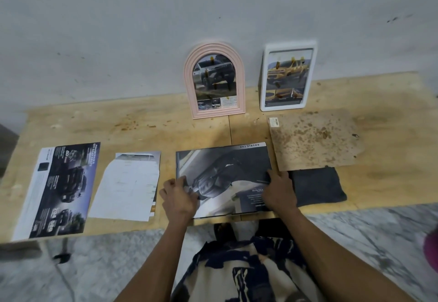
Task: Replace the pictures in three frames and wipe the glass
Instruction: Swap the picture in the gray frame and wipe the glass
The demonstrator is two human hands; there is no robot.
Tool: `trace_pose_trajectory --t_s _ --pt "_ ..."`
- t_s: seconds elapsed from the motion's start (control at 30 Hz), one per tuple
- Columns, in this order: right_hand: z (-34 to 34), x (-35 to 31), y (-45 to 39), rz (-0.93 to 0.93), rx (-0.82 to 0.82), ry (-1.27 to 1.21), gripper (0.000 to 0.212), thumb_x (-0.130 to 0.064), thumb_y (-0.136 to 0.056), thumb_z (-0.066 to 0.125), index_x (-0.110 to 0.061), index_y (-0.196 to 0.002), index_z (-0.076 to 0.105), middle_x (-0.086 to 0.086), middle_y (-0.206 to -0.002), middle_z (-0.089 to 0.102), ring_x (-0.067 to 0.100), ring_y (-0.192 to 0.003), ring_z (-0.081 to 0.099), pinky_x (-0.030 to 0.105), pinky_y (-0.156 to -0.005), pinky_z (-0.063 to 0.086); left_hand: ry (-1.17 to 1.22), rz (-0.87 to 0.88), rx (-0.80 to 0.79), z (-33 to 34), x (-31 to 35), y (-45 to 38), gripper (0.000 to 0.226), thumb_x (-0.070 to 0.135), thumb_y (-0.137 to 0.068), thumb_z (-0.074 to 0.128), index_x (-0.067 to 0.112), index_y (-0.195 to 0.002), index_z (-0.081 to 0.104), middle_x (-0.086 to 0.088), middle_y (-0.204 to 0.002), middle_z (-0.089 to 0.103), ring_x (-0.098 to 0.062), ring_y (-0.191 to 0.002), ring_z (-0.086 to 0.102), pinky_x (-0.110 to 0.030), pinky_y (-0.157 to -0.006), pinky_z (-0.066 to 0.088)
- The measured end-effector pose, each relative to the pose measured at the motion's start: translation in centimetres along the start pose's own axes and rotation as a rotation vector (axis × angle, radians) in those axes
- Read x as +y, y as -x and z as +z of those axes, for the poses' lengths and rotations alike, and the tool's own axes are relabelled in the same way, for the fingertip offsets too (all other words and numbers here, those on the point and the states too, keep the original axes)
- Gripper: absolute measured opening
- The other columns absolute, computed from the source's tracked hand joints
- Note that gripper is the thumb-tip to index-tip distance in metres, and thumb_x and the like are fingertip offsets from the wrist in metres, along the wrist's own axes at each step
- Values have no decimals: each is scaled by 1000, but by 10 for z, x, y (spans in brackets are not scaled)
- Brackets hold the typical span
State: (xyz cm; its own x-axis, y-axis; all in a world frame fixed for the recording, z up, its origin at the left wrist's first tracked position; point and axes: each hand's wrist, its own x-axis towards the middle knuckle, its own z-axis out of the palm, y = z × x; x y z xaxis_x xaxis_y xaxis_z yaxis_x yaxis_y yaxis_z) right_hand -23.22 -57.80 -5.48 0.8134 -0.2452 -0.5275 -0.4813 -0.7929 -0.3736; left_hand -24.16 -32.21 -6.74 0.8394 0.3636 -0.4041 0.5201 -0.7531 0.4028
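1. Left hand (178, 198): lower centre of the frame, fingers curled over the left edge of the dark frame (222, 181), pinching it.
2. Right hand (279, 190): lower centre-right, fingers bent over the right edge of the same frame, gripping it.
3. Dark frame: lies flat on the wooden table (147, 131) at centre, near the front edge; a dark vehicle picture shows in it, with its print upside down to the viewer.
4. Pink arched frame (214, 81): upper centre, upright, leaning against the wall (118, 29); holds a grey truck picture.
5. White rectangular frame (286, 78): upper right of centre, upright against the wall, just beside the pink one; holds a yellow vehicle picture.
6. Stained backing board (312, 138): flat on the table, right of centre, below the white frame.
7. Dark cloth (317, 186): folded, flat, touching the board's lower edge, just right of the right hand.
8. White sheets (128, 188): small stack, left of centre.
9. Brochure page (61, 190): far left, dark truck print, reaching the table's front edge.
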Motion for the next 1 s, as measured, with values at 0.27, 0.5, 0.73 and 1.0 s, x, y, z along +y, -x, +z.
trace_pose_trajectory --t_s 0.27,0.5,0.73,1.0 --pt "8 1 -2 -52 -48 126 64 -19 -92 48 -31 -151 27 8 -134 24 31 -122 32 47 -93 46 27 40 -73 -1 -7 -3 68 26 -81 78 16 -141 50 -19 -140 39 -39 -126 38 -47 -102 43" --pt "8 5 -3 -75 -63 170 70 -22 -91 56 -32 -152 24 8 -137 21 31 -128 30 46 -95 45 4 52 -78 -5 -4 0 74 30 -80 80 15 -144 46 -19 -140 38 -38 -127 37 -45 -104 41" --pt "8 6 -3 -86 -48 220 74 -33 -91 63 -31 -152 20 9 -139 21 30 -128 31 44 -93 47 -44 85 -108 -9 0 4 75 32 -75 85 14 -137 48 -18 -139 37 -36 -127 37 -43 -102 42" --pt "-10 11 -9 -133 19 75 56 -41 -87 63 -24 -136 40 8 -131 32 30 -122 37 44 -87 47 -196 91 -15 -4 18 5 74 53 -69 74 20 -128 44 -10 -145 31 -37 -133 29 -54 -102 37"
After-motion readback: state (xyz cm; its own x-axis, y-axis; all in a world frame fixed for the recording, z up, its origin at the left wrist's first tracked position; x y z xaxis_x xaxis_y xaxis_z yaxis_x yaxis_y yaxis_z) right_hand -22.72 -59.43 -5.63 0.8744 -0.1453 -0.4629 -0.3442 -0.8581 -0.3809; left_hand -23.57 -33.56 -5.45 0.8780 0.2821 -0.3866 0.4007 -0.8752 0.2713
